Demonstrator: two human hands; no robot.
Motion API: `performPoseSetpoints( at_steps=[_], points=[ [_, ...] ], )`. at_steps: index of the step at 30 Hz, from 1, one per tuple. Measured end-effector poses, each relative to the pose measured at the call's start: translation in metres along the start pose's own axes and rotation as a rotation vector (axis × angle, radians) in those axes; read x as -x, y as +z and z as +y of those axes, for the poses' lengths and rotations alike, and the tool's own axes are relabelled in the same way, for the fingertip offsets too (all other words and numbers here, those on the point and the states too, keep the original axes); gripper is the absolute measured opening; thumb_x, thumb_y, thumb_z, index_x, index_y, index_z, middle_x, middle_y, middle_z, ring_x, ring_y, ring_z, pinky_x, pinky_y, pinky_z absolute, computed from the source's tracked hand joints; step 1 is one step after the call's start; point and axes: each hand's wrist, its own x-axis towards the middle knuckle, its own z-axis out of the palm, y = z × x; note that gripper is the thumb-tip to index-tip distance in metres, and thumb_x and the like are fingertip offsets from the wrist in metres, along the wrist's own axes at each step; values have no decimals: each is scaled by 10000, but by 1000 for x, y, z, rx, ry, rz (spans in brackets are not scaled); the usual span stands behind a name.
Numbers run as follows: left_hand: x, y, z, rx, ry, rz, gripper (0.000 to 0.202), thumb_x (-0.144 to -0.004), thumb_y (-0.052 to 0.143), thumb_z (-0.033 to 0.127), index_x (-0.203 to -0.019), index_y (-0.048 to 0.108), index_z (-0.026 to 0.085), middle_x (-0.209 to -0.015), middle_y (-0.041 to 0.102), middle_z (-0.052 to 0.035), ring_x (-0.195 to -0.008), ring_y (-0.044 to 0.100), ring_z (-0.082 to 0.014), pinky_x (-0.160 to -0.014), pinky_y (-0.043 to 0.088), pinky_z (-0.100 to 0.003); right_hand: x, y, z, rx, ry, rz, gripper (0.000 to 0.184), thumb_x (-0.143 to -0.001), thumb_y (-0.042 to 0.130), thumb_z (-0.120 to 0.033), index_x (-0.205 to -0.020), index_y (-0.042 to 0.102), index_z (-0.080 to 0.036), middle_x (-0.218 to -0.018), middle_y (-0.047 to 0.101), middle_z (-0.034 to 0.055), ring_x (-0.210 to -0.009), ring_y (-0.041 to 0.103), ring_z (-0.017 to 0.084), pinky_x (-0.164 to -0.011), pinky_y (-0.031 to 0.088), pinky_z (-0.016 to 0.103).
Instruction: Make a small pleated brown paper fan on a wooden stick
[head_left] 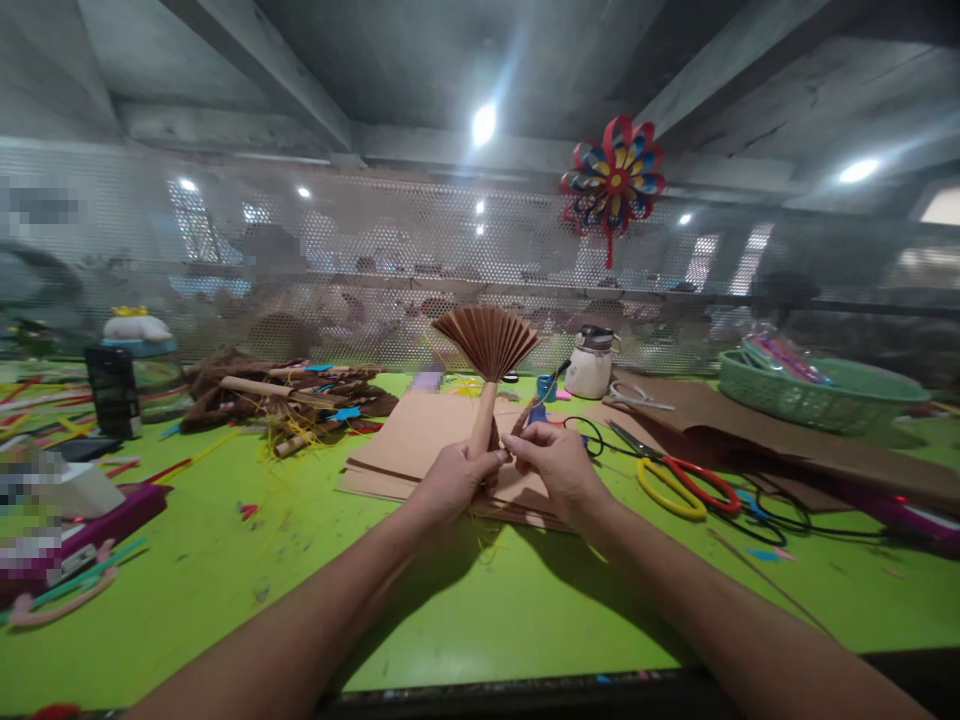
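My left hand (454, 482) is wrapped around the lower end of a tan paper tube (484, 412). From the tube's top spreads a pleated brown paper fan (491, 340), upright above the hand. My right hand (561, 466) is just to the right, its thumb and index finger pinched close to the left thumb. What they pinch is too small to make out; a narrow brown piece (525, 416) sticks up beside those fingers. Beneath both hands lies a stack of brown paper sheets (405, 428). Thin yellow strands (489, 545) hang or lie below the left hand.
Scissors with red and yellow handles (671, 485) lie on the green table (450, 630) at right, near a green basket (825, 395). A white jug (591, 362) stands behind. At left are brown paper tubes and scraps (300, 395) and a black phone (112, 390).
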Motion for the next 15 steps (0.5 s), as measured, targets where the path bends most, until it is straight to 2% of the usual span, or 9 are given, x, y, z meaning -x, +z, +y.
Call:
performPoseSetpoints(
  at_steps=[5, 9, 13, 15],
  points=[
    [2, 2, 2, 4, 5, 14, 197, -672, 568, 282, -565, 448, 169, -480, 433, 32, -438, 361, -83, -434, 267, -218, 0, 0, 1, 64, -46, 1, 276, -607, 689, -347, -494, 526, -156, -457, 495, -25, -457, 404, 88, -489, 309, 239],
    [3, 1, 4, -1, -34, 36, 161, -663, 553, 240, -566, 444, 172, -469, 429, 36, -429, 360, -81, -422, 263, -213, 2, 0, 3, 202, -132, 0, 222, -664, 643, -311, -526, 562, -156, -505, 536, 5, -502, 446, 118, -507, 344, 253],
    [4, -3, 3, 15, -66, 68, 127, -644, 555, 217, -586, 455, 167, -478, 439, 37, -431, 370, -76, -408, 247, -199, 8, 1, 4, 432, -376, -43, 93, -724, 585, -215, -656, 629, -169, -670, 586, 44, -642, 512, 162, -611, 391, 284],
    [5, -4, 3, 61, -61, 77, 111, -636, 557, 201, -604, 455, 166, -485, 439, 44, -431, 369, -70, -405, 251, -190, 12, 2, 4, 526, -505, -101, 114, -759, 542, -175, -692, 634, -178, -723, 573, 53, -698, 513, 171, -653, 398, 293]
  ],
)
